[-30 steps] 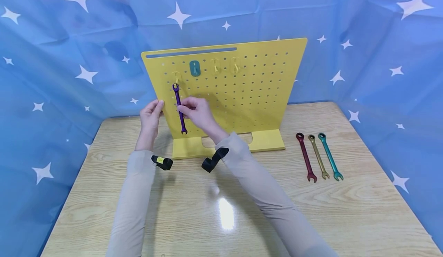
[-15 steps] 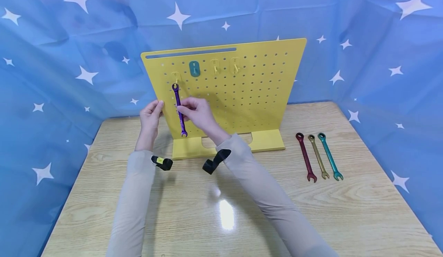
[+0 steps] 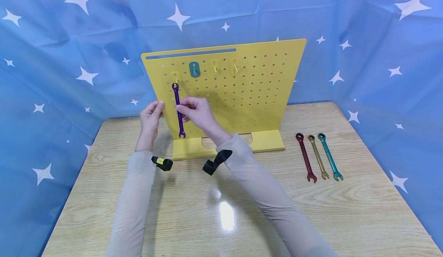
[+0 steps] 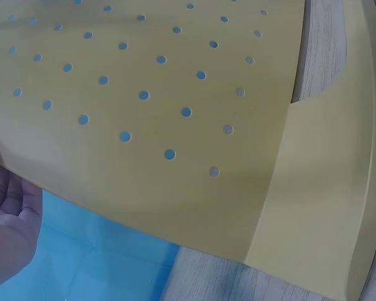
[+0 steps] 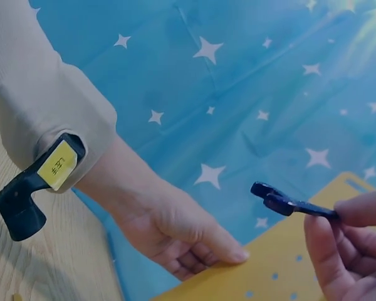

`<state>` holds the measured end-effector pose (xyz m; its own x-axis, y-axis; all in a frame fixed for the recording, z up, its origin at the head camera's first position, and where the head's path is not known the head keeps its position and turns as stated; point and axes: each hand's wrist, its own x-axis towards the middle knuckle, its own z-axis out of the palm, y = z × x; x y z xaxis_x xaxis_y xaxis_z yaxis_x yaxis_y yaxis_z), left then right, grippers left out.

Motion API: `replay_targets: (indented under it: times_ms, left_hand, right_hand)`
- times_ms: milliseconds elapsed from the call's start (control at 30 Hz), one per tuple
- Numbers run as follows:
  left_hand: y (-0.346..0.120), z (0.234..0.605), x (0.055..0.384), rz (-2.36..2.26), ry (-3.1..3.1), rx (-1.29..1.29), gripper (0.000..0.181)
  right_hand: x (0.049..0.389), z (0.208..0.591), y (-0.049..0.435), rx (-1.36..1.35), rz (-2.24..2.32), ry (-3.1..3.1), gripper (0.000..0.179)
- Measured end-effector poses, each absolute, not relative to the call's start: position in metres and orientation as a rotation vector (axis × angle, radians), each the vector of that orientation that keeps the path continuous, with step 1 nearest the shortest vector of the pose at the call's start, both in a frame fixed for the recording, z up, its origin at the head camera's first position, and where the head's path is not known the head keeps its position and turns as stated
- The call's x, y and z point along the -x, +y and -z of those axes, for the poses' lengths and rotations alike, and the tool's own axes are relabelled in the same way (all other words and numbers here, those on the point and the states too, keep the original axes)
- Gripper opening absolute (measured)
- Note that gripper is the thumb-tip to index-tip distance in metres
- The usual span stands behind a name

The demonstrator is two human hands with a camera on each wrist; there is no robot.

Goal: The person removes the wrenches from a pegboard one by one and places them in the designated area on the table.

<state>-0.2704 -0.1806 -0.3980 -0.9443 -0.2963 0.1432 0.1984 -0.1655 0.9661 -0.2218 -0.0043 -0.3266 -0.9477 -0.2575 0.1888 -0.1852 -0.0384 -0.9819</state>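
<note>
In the head view a yellow pegboard [image 3: 256, 99] stands upright on the wooden table. My left hand [image 3: 150, 119] grips its left edge, thumb on the front and fingers behind, as the right wrist view also shows. A purple combination wrench [image 3: 177, 97] hangs nearly vertical in my right hand [image 3: 198, 114], pinched between thumb and fingers near its middle. Its ring end overlaps the tip of the leftmost yellow hook [image 3: 175, 77], and the open end points down. In the right wrist view the wrench's open end [image 5: 277, 199] sticks out from the fingers [image 5: 323, 244].
Further right on the board are a teal hook [image 3: 194, 69] and two yellow hooks. On the table to the right lie a red wrench [image 3: 306, 157], a gold wrench [image 3: 318, 156] and a teal wrench [image 3: 330, 157]. A blue starry cloth [image 3: 114, 49] hangs behind the table.
The purple wrench's lower end has dropped slightly and swung a little left, while its ring end stays by the hook. The right hand has shifted barely; the left hand keeps its place.
</note>
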Motion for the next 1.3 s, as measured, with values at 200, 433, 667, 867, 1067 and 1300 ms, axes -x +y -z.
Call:
replay_targets:
  times_ms: [200, 433, 667, 867, 1067, 1300]
  left_hand:
    - [-0.181, 0.398, 0.270, 2.178, -1.782, -0.105, 0.029]
    - [-0.180, 0.397, 0.270, 2.187, -1.776, -0.107, 0.030]
    - [-0.180, 0.398, 0.269, 2.182, -1.781, -0.098, 0.028]
    - [-0.182, 0.400, 0.271, 2.195, -1.763, -0.084, 0.025]
    - [-0.183, 0.401, 0.272, 2.216, -1.743, -0.077, 0.025]
    - [-0.182, 0.400, 0.270, 2.213, -1.764, -0.094, 0.021]
  right_hand:
    - [0.219, 0.322, -0.003, 0.465, 2.190, 2.092, 0.016]
    - [0.217, 0.317, -0.002, 0.474, 2.189, 2.079, 0.016]
    - [0.213, 0.314, 0.004, 0.491, 2.205, 2.057, 0.016]
    - [0.212, 0.315, 0.013, 0.526, 2.228, 2.070, 0.015]
    - [0.212, 0.318, 0.028, 0.521, 2.231, 2.096, 0.016]
    - [0.210, 0.320, 0.046, 0.496, 2.213, 2.157, 0.016]
